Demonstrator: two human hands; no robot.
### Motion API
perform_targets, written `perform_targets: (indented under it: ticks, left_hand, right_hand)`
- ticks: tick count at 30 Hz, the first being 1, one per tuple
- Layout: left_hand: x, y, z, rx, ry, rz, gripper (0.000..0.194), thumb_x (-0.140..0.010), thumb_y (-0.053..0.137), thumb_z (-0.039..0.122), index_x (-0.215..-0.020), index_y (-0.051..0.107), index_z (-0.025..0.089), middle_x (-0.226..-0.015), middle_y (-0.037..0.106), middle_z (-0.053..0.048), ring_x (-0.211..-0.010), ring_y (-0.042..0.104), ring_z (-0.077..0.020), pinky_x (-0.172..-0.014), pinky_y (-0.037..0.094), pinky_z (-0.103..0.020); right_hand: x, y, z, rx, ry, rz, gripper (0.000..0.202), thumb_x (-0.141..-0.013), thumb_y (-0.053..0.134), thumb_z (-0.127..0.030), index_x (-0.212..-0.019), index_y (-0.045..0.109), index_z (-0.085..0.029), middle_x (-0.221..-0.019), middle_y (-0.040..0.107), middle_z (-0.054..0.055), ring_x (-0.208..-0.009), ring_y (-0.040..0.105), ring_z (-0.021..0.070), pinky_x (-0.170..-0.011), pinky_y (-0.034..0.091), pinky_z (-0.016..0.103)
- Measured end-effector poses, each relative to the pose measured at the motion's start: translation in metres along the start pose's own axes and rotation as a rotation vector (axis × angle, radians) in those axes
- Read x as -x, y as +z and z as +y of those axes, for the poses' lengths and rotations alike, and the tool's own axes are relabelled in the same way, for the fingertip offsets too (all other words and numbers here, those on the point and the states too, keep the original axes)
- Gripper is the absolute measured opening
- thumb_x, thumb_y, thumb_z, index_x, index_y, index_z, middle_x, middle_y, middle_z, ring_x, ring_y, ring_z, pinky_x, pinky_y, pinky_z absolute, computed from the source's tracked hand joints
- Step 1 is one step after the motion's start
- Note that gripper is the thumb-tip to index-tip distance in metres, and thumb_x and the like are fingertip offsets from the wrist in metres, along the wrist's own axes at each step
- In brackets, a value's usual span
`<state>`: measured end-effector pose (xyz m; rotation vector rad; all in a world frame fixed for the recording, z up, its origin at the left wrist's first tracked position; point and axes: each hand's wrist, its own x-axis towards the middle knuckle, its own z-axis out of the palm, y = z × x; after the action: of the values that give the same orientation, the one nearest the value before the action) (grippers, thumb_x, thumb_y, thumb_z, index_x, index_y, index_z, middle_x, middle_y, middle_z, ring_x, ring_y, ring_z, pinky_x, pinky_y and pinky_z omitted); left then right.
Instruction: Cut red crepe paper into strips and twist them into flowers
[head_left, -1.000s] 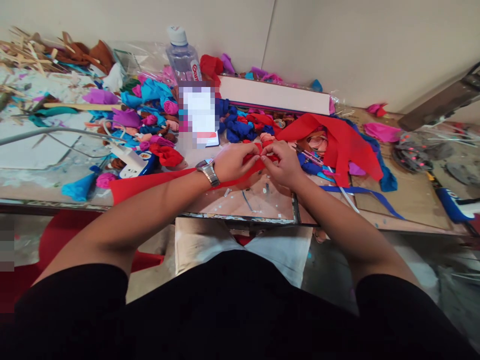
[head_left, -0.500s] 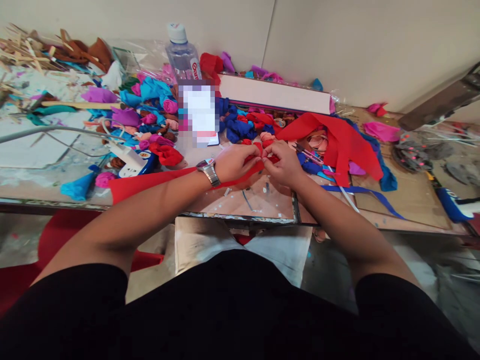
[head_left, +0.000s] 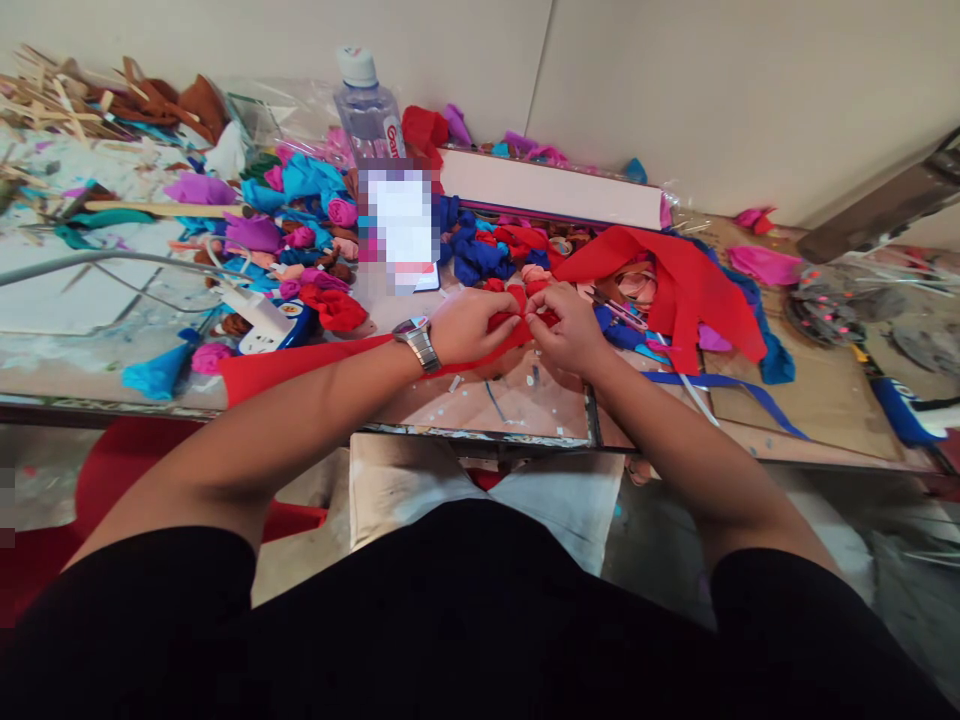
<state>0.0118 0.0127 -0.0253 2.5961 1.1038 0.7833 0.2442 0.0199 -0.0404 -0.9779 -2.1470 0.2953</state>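
A long red crepe paper strip (head_left: 315,362) runs from the table's left front, beneath my left forearm, up to my fingers. My left hand (head_left: 471,325), with a metal watch (head_left: 418,344) at its wrist, pinches the strip between thumb and fingers. Close beside it, my right hand (head_left: 568,328) grips the same paper, its thumb and forefinger almost meeting the left ones. Between the hands the paper is bunched, and part of it is hidden by the fingers. A wide red crepe paper piece (head_left: 675,285) lies just right of my right hand.
Crumpled paper pieces and rosettes (head_left: 300,237) crowd the table behind my hands. A bottle (head_left: 367,115) and a blurred phone (head_left: 401,225) stand behind. A blue-and-white power strip (head_left: 274,335) with a cable sits left. Wooden sticks (head_left: 52,100) fill the far left corner; cardboard (head_left: 817,400) lies right.
Both hands stay in almost the same place on the red strip. Only the fingers have shifted slightly, with the fingertips a little farther apart.
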Motion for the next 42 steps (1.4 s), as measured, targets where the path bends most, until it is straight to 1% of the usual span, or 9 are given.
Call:
perform_targets:
  ticks: [6, 18, 21, 25, 28, 33, 39, 42]
  left_hand:
    - [0.0006, -0.0012, 0.0002, 0.006, 0.016, -0.008, 0.039, -0.104, 0.05, 0.043, -0.106, 0.08, 0.019, -0.091, 0.082, -0.008, -0.079, 0.072, -0.0236, -0.073, 0.043, -0.038]
    - [0.0005, 0.0, -0.0002, -0.008, 0.012, -0.007, 0.038, -0.104, 0.05, 0.043, -0.105, 0.08, 0.019, -0.091, 0.082, -0.009, -0.079, 0.073, -0.0239, -0.073, 0.041, -0.038]
    - [0.0005, -0.0002, 0.0001, -0.013, 0.01, 0.003, 0.038, -0.104, 0.051, 0.043, -0.104, 0.08, 0.019, -0.09, 0.082, -0.008, -0.079, 0.072, -0.0236, -0.072, 0.041, -0.038]
    - [0.0009, 0.0003, -0.0013, -0.016, 0.005, 0.006, 0.038, -0.106, 0.051, 0.044, -0.104, 0.08, 0.019, -0.09, 0.082, -0.008, -0.078, 0.072, -0.0236, -0.072, 0.04, -0.038]
    - [0.0008, 0.0004, -0.002, -0.014, -0.01, 0.007, 0.038, -0.106, 0.05, 0.044, -0.104, 0.08, 0.02, -0.089, 0.081, -0.008, -0.078, 0.071, -0.0233, -0.072, 0.04, -0.038]
    - [0.0001, -0.0008, -0.0015, -0.004, -0.024, 0.002, 0.038, -0.106, 0.05, 0.044, -0.103, 0.08, 0.02, -0.089, 0.081, -0.008, -0.078, 0.071, -0.0236, -0.073, 0.04, -0.037]
    - [0.0002, -0.0012, -0.0013, -0.018, -0.022, 0.0, 0.04, -0.106, 0.049, 0.045, -0.103, 0.08, 0.02, -0.089, 0.082, -0.008, -0.079, 0.073, -0.0245, -0.073, 0.04, -0.038]
    - [0.0006, -0.0006, -0.002, -0.019, -0.02, -0.004, 0.039, -0.106, 0.049, 0.045, -0.103, 0.08, 0.02, -0.09, 0.082, -0.008, -0.08, 0.073, -0.0243, -0.073, 0.042, -0.038]
  right_hand:
    - [0.0005, 0.0018, 0.001, -0.012, -0.026, -0.004, 0.007, -0.093, 0.062, -0.027, -0.087, 0.06, -0.026, -0.09, 0.074, 0.007, -0.094, 0.065, 0.0289, -0.097, 0.052, 0.048]
    - [0.0007, 0.002, 0.0004, -0.032, -0.032, -0.002, 0.007, -0.094, 0.062, -0.026, -0.087, 0.059, -0.026, -0.089, 0.072, 0.006, -0.091, 0.064, 0.0275, -0.096, 0.05, 0.046]
    - [0.0007, 0.0016, 0.0005, -0.03, -0.019, -0.012, 0.007, -0.094, 0.062, -0.027, -0.087, 0.06, -0.026, -0.09, 0.073, 0.006, -0.092, 0.064, 0.0277, -0.095, 0.05, 0.046]
    - [0.0006, 0.0004, 0.0007, -0.031, -0.044, -0.004, 0.006, -0.094, 0.063, -0.028, -0.089, 0.061, -0.026, -0.088, 0.072, 0.006, -0.091, 0.064, 0.0277, -0.091, 0.05, 0.044]
    - [0.0004, 0.0002, 0.0009, -0.017, -0.048, -0.009, 0.006, -0.094, 0.065, -0.028, -0.089, 0.062, -0.026, -0.088, 0.072, 0.006, -0.091, 0.063, 0.0277, -0.091, 0.049, 0.044]
    - [0.0003, 0.0008, 0.0014, -0.025, -0.054, 0.017, 0.009, -0.095, 0.065, -0.028, -0.088, 0.063, -0.025, -0.088, 0.072, 0.006, -0.091, 0.063, 0.0275, -0.089, 0.048, 0.044]
    - [-0.0003, -0.0003, 0.0001, -0.032, -0.029, -0.017, 0.009, -0.095, 0.065, -0.03, -0.088, 0.062, -0.026, -0.088, 0.074, 0.006, -0.09, 0.063, 0.0278, -0.094, 0.048, 0.046]
    - [-0.0002, 0.0002, 0.0003, -0.036, -0.029, -0.01, 0.008, -0.095, 0.065, -0.03, -0.088, 0.063, -0.026, -0.089, 0.074, 0.006, -0.09, 0.064, 0.0278, -0.094, 0.048, 0.046]
